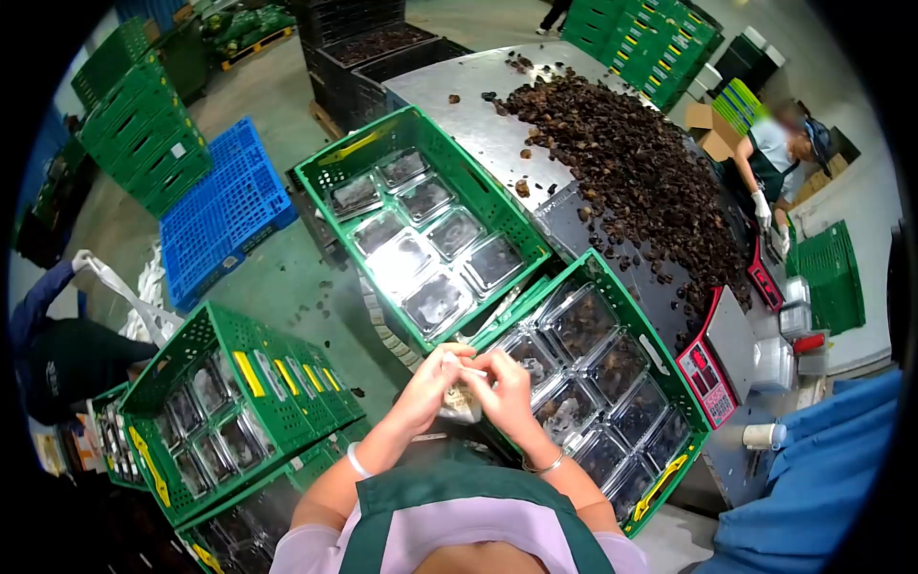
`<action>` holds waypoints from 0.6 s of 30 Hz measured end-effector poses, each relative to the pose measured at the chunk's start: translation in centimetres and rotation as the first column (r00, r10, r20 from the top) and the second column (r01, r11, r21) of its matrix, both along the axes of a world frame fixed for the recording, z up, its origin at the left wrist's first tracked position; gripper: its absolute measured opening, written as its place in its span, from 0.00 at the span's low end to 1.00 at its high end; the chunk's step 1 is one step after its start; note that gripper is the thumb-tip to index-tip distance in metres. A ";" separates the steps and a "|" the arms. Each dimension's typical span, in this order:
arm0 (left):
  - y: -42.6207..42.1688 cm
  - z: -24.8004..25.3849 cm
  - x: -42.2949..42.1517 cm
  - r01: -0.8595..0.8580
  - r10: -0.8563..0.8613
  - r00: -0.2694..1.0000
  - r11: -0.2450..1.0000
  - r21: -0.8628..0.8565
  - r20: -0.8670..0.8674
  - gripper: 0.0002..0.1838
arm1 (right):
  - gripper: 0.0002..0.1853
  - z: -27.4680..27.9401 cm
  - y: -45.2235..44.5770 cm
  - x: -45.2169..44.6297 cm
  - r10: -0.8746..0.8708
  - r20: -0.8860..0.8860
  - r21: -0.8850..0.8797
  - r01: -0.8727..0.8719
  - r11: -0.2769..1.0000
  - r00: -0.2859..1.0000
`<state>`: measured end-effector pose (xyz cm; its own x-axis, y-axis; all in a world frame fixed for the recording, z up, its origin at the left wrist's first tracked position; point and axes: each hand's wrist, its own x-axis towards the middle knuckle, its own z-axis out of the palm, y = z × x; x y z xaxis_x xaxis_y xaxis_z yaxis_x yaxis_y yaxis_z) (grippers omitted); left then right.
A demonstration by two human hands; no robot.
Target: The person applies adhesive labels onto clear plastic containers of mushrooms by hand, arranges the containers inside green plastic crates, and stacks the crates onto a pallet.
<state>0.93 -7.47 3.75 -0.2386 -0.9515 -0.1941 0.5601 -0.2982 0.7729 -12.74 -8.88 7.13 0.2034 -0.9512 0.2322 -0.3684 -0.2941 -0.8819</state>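
My left hand (pixel 427 387) and my right hand (pixel 503 390) meet in front of my apron, fingers pinched together around something small and whitish that is too small to name. Just below them is a pale, lumpy item (pixel 461 402), partly hidden by the hands. Ahead, a green crate (pixel 316 182) holds clear lidded boxes (pixel 426 201). To the right, a second green crate (pixel 626 287) carries clear boxes with dark contents (pixel 579 320). Both hands are close to the near ends of these crates.
A metal table (pixel 449 81) bears a heap of dark pieces (pixel 622 153). Red scales (pixel 706 378) stand at right. More green crates (pixel 225 383) and a blue pallet (pixel 225 201) are left. One person (pixel 779 158) works at far right, another (pixel 67 344) at left.
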 end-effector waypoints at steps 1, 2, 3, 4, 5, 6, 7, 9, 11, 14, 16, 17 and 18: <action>-0.5 0.8 0.4 0.066 -0.060 0.992 0.997 -0.048 0.113 0.16 | 0.05 -1.2 -0.5 -0.2 -0.075 0.055 0.055 0.072 0.996 0.996; -1.0 0.4 0.6 0.052 -0.041 0.991 0.995 -0.081 0.128 0.16 | 0.06 -1.1 -0.7 -0.4 -0.100 0.023 0.086 0.097 0.992 0.995; -1.5 0.0 1.0 0.080 -0.071 0.991 0.994 -0.076 0.118 0.16 | 0.06 -1.0 -0.8 -0.5 -0.127 -0.009 0.119 0.127 0.985 0.992; -1.9 -0.6 1.4 0.119 -0.100 0.970 0.990 -0.073 0.224 0.13 | 0.06 -1.1 -0.8 -0.6 -0.155 -0.020 0.125 0.156 0.980 0.988; -2.2 -1.0 1.7 0.158 -0.128 0.937 0.985 -0.067 0.326 0.11 | 0.07 -1.4 -0.6 -0.7 -0.170 -0.084 0.080 0.177 0.981 0.982; -2.5 -1.3 1.7 0.170 -0.103 0.868 0.981 -0.095 0.486 0.10 | 0.08 -1.7 -0.4 -0.8 -0.185 -0.149 0.034 0.192 0.981 0.971; -2.6 -1.6 1.8 0.191 -0.127 0.871 0.977 -0.090 0.475 0.10 | 0.08 -2.0 -0.2 -1.0 -0.206 -0.162 0.039 0.215 0.976 0.965; -2.6 -2.1 1.9 0.282 -0.121 0.765 0.946 -0.160 0.633 0.11 | 0.08 -2.3 0.4 -1.5 -0.284 -0.046 0.127 0.288 0.949 0.958; -3.0 -2.8 2.2 0.423 -0.303 0.712 0.905 -0.043 0.633 0.15 | 0.07 -2.1 1.3 -1.6 -0.366 -0.064 0.165 0.371 0.914 0.928; -4.1 0.2 1.2 0.420 0.147 0.642 0.754 -0.505 0.753 0.35 | 0.04 -1.9 2.7 -1.7 -0.215 -0.306 -0.178 0.166 0.970 0.928; -4.1 1.5 0.2 0.421 -0.018 0.761 0.773 -0.474 0.648 0.33 | 0.04 -0.8 2.8 -2.2 -0.130 -0.333 -0.163 0.079 0.983 0.934; -3.4 1.7 -0.4 0.451 -0.255 0.823 0.836 -0.312 0.507 0.33 | 0.04 0.0 1.9 -3.3 -0.135 -0.342 -0.176 0.077 0.981 0.930; -3.0 1.7 -1.0 0.464 -0.225 0.764 0.843 -0.273 0.605 0.30 | 0.04 -0.4 0.0 -5.4 -0.226 -0.127 -0.126 0.211 0.969 0.966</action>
<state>-0.04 -10.49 5.43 -0.5365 -0.8434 -0.0302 -0.0573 0.0007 0.9984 -18.12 -8.87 6.72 0.0313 -0.9462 0.3222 -0.5517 -0.2852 -0.7838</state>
